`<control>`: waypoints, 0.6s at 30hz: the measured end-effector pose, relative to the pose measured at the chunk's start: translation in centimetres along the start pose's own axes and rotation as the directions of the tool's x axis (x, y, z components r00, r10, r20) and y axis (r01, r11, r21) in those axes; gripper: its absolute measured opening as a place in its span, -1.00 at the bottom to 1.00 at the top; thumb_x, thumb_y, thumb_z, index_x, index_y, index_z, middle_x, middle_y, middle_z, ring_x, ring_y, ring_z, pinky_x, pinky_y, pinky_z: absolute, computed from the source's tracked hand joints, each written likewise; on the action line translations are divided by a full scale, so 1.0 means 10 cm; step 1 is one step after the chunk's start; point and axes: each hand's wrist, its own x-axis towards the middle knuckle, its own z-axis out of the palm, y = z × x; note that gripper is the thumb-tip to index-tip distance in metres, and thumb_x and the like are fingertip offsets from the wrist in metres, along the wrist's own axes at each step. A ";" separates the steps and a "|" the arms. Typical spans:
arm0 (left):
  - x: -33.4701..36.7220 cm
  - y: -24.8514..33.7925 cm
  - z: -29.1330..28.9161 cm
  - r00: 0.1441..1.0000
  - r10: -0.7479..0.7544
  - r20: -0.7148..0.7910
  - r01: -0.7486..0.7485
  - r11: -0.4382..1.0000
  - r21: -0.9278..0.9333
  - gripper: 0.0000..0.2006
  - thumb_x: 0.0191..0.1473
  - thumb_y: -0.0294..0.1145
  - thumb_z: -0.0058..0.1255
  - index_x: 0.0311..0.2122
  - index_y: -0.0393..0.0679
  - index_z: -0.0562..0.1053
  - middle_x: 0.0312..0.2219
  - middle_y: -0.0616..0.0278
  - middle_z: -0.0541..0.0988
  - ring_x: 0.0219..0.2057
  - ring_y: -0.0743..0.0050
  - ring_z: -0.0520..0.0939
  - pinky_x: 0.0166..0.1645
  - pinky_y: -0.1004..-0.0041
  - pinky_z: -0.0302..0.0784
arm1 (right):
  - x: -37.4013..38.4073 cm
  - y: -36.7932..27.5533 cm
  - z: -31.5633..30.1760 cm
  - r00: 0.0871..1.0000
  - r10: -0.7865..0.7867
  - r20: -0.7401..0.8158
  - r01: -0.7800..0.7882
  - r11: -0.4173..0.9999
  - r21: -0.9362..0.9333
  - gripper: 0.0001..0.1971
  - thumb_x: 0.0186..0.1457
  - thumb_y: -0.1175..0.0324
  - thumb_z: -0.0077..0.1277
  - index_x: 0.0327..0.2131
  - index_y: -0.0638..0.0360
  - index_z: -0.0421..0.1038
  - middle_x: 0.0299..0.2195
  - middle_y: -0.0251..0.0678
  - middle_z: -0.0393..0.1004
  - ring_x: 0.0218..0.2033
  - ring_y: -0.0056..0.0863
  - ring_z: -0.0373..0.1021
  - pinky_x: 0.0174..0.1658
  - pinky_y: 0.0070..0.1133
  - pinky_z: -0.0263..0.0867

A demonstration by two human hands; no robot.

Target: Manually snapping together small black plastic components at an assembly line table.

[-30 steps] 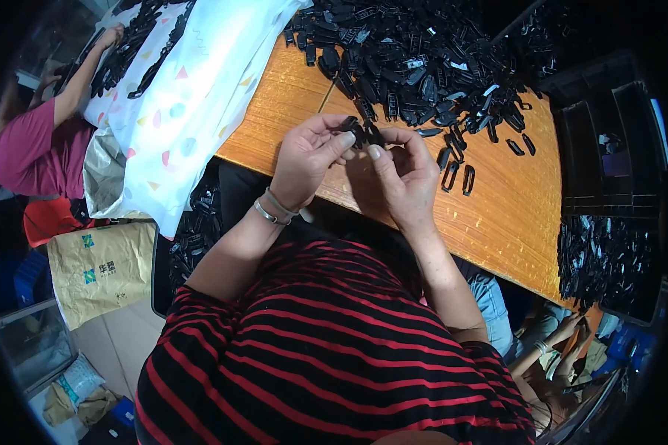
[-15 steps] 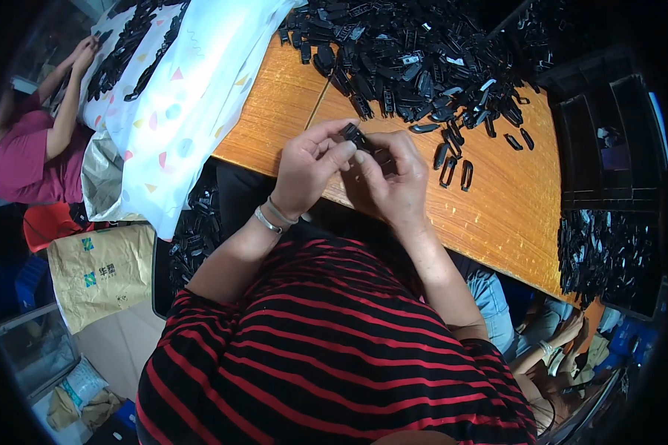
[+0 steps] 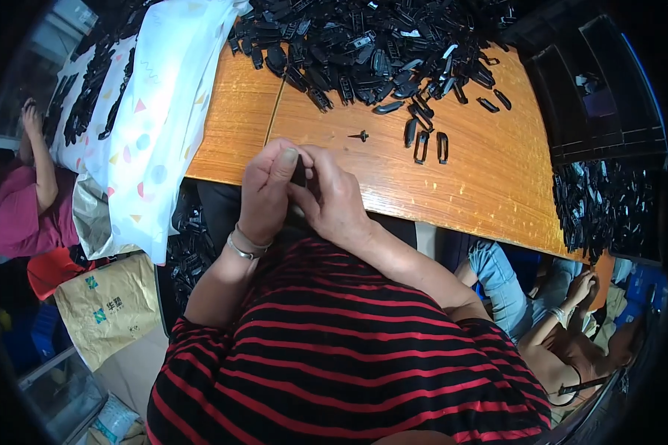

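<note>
Both your hands are sitting closer to your body than in the earlier frame, and your right is now turning its back to the camera. Your bare left hand [image 3: 266,182] is pinching with its thumb laid on top, and your bare right hand [image 3: 335,199] is curling its fingers in from the other side. Both are closing on a small black plastic piece [image 3: 299,175] — only a dark sliver of it is showing between them, so you cannot tell from here whether it is one part or two. That piece is resting right in the grip, at the near edge of the brown wood-grain table [image 3: 490,167].

Just beyond the grip, to its right, a tiny dark pin-shaped part [image 3: 361,136] is lying on its own; farther right, two slim black open oval frames [image 3: 431,147] are lying side by side. Beyond them all, a big heap of glossy black plastic parts [image 3: 371,55] is spreading across the far side.

For good work here, you want to be steadying the piece with your left hand and letting the right fingers do the fine adjusting. Be pressing evenly — not with one thumb alone — since thin plastic may be slipping or bending under lopsided force.
</note>
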 end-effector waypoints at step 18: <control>-0.29 0.48 -0.87 0.994 -0.053 -0.095 0.109 0.480 0.870 -0.86 0.05 -0.51 0.08 -0.25 -0.29 0.53 -0.40 0.10 0.59 -0.35 0.27 0.61 -0.21 0.46 0.48 | 0.20 0.45 -0.71 0.995 -0.072 0.070 0.100 0.751 -0.653 -0.87 -0.02 0.42 0.12 -0.32 0.13 0.48 -0.39 -0.19 0.37 -0.45 -0.15 0.44 -0.40 -0.35 0.39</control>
